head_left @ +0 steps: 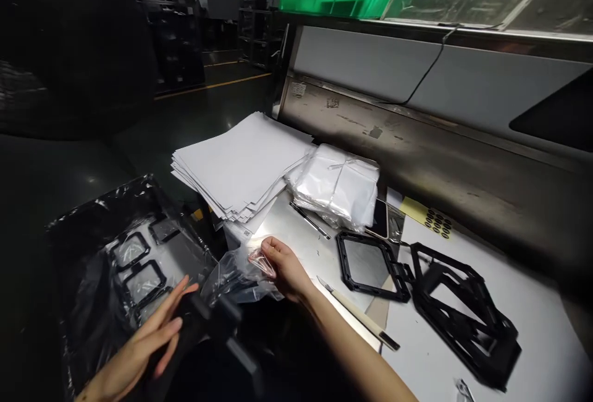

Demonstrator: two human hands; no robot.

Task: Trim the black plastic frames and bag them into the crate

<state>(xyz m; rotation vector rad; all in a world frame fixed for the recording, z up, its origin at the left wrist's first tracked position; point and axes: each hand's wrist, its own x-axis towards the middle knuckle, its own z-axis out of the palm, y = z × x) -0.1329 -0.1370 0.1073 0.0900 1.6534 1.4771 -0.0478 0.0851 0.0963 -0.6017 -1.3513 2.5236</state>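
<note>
Seemingly, crinkled polythene bag (227,281) under right fingers (271,249)

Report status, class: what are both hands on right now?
Right hand pinching clear plastic bag. Left hand open against blurred black piece. Craft knife lying beside right forearm.

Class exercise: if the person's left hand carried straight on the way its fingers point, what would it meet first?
Probably the crumpled clear plastic bag held by the right hand, just beyond the fingertips of the left hand, though depth is hard to judge from this view.
</note>
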